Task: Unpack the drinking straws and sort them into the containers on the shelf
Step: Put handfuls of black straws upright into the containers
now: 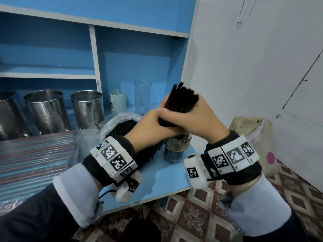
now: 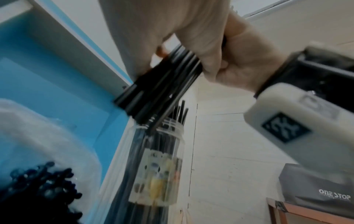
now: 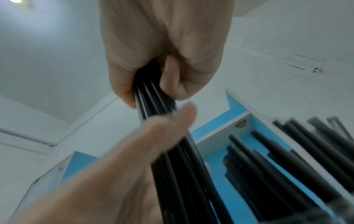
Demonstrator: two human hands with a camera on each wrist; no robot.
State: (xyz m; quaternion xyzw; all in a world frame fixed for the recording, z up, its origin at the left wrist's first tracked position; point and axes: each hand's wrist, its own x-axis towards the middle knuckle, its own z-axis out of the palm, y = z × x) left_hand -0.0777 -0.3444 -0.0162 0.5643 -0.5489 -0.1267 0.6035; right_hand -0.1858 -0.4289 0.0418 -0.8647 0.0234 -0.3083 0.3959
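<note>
A bundle of black straws [image 1: 181, 100] is held upright between both hands, just above a clear labelled jar [image 1: 178, 145] that has several black straws in it. My left hand [image 1: 157, 121] grips the bundle's lower part from the left. My right hand [image 1: 190, 116] wraps round it from the right. In the left wrist view the bundle [image 2: 159, 84] hangs tilted over the jar's mouth [image 2: 162, 128]. The right wrist view shows my right hand [image 3: 162, 60] closed round the straws [image 3: 172, 151], my left hand [image 3: 114, 159] lower on them, and the jar's straws [image 3: 287, 151] at right.
An open plastic bag of black straws [image 1: 122, 126] lies on the blue shelf [image 1: 166, 180], beside a pack of striped straws [image 1: 35, 154]. Perforated steel cylinders [image 1: 43, 110] [image 1: 87, 109], a white cup [image 1: 118, 102] and a tall glass [image 1: 142, 95] stand behind. A sack [image 1: 253, 133] sits on the floor.
</note>
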